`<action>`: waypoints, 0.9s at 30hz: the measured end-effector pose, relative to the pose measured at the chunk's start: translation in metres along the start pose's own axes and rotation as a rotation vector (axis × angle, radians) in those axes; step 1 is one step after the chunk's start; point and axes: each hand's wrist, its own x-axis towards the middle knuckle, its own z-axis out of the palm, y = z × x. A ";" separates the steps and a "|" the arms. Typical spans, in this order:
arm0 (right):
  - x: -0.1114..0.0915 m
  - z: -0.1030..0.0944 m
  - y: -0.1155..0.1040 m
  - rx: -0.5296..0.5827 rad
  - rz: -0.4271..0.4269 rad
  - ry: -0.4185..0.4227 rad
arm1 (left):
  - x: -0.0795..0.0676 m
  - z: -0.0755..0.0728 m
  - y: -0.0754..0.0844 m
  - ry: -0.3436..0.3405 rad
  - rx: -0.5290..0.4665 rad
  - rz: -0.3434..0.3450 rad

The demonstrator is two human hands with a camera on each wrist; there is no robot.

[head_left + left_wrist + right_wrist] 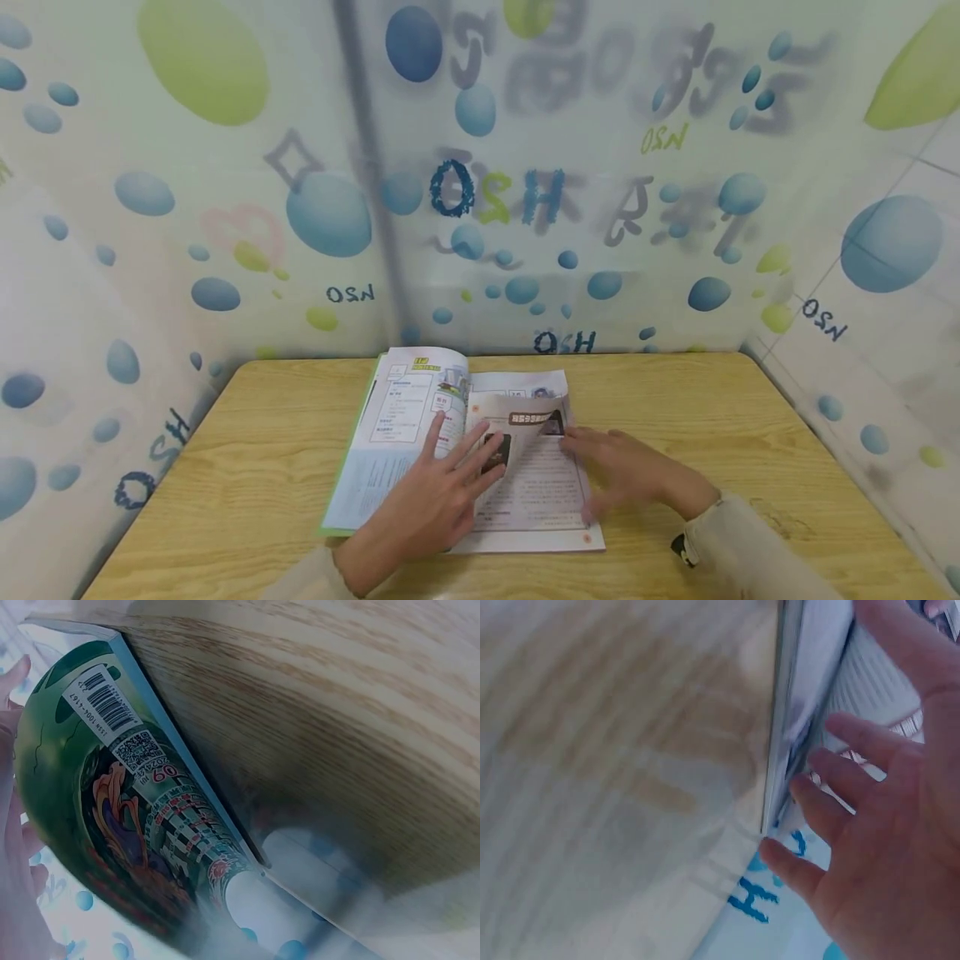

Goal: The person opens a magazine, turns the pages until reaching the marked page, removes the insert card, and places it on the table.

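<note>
Left hand (442, 500): fingers long and spread, lying over the gutter of an open, glossy paper magazine with a green cover (536, 504). Right hand (637, 471): at the magazine's right edge, fingers extended and apart, no grip seen; head view blurs it, right wrist view shows the fingers separately. Cannot tell if its fingertips touch paper. A thin white printed page (521, 421) curls up over the magazine's right half. Head view gives the cover only as a green strip along the left edge; left wrist view alone shows its outer face, bowed, with a white barcode panel (105, 705), a black-and-white QR code (140, 752) and "09". Beige sleeve (757, 550) to the magazine's lower right. Under the magazine, a yellow wood-grain tabletop (262, 433); beyond it, a pale sheet curtain with blue and green bubbles (600, 225), lettering reversed.
</note>
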 end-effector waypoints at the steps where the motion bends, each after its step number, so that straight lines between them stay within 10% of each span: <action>1: 0.000 0.002 -0.001 0.007 -0.014 -0.010 | 0.000 0.000 0.000 -0.011 0.007 0.007; 14: 0.000 0.005 -0.006 -0.003 -0.019 -0.045 | 0.002 0.002 0.004 0.028 0.074 0.084; 27: 0.001 0.006 -0.009 -0.024 -0.014 -0.039 | 0.002 0.002 0.007 -0.056 0.028 -0.051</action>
